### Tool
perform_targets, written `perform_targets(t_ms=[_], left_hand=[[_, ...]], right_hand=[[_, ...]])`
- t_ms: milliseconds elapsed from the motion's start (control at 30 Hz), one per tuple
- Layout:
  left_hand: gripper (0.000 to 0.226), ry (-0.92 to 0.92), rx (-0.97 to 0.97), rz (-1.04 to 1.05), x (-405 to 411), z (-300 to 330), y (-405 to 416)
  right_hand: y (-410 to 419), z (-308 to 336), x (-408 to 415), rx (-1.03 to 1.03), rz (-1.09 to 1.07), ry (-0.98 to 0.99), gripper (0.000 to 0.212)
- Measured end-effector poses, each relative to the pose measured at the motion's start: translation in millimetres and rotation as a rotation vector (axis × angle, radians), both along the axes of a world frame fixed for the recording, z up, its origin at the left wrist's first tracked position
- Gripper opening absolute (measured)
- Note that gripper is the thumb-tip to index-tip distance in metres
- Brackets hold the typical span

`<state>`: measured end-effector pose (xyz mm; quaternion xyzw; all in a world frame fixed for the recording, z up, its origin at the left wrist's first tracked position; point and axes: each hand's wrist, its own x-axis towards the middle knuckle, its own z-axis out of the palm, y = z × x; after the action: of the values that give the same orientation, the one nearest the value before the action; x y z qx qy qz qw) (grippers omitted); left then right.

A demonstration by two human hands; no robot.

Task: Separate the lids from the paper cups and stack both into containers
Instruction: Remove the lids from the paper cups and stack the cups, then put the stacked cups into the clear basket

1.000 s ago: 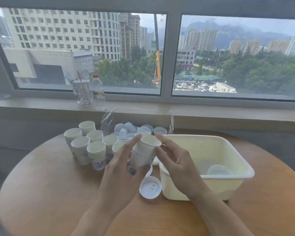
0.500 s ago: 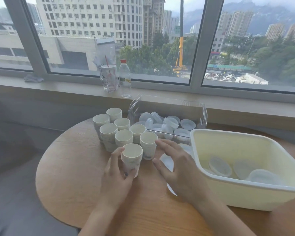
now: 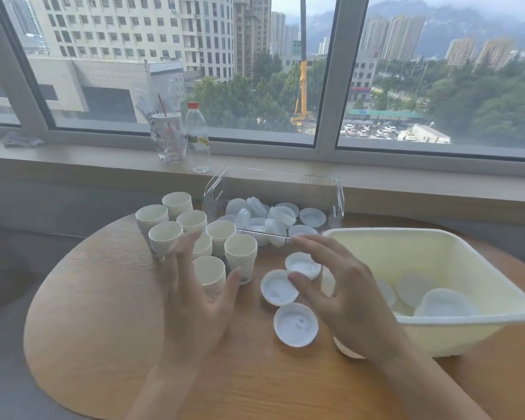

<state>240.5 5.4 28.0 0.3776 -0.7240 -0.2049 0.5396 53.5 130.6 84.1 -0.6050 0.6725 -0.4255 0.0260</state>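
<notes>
Several stacks of white paper cups stand on the round wooden table at the left. The nearest stack stands just beyond my left hand, which hovers open around it without gripping. Three white lids lie upside down on the table between the cups and the cream tub. My right hand is open with spread fingers above two of those lids. A clear plastic bin behind holds several lids. The cream tub holds a few lids too.
A water bottle and a clear tumbler with a straw stand on the window sill behind the table. The table edge curves close on the left, with grey floor below.
My left hand set the held cup stack down beside the other stacks and let go of it. My right hand moved over the loose lids. The camera shifted closer.
</notes>
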Motion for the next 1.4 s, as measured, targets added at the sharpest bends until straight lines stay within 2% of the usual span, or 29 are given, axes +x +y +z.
perform_targets(t_ms=[167,233,367,467,567,733,833,1033,1167,1300,1400], left_hand=[[0.061,-0.04,0.063,-0.296,-63.7,15.6,41.2],[0.064,-0.097,0.123,-0.392,-85.5,11.2,53.5],[0.087,-0.2,0.265,-0.508,-112.7,0.4,70.1],[0.074,-0.224,0.29,-0.537,-120.1,-2.5,81.2],[0.063,-0.168,0.251,-0.576,-120.8,-6.6,93.0],[0.073,-0.187,0.167,-0.605,-122.3,-23.3,101.2],[0.075,-0.205,0.146,-0.598,-129.0,-28.0,99.5],[0.071,-0.229,0.199,-0.538,-159.0,-18.6,89.2],[0.068,-0.213,0.245,-0.559,-180.6,-12.9,81.4],[0.075,-0.202,0.353,-0.611,-196.3,-6.9,63.1],[0.067,-0.202,0.384,-0.619,-199.5,-5.0,46.7]], right_hand=[[45.8,11.4,-61.0,-0.049,-0.195,0.009,0.044],[64.3,10.9,-89.7,-0.037,-0.309,0.034,0.044],[97.9,-1.2,-136.4,0.081,-0.531,0.202,0.053],[118.8,-15.9,-144.7,0.195,-0.63,0.216,0.06],[135.6,-32.1,-138.3,0.182,-0.667,0.203,0.06],[154.3,-60.5,-133.6,0.147,-0.703,0.26,0.064],[158.6,-67.5,-136.7,0.102,-0.692,0.263,0.058],[150.1,-67.5,-142.7,-0.131,-0.526,0.335,0.025],[128.2,-73.0,-136.1,-0.141,-0.523,0.35,0.027],[102.9,-73.9,-140.2,-0.133,-0.572,0.305,0.029],[83.2,-72.2,-157.8,-0.106,-0.601,0.261,0.032]])
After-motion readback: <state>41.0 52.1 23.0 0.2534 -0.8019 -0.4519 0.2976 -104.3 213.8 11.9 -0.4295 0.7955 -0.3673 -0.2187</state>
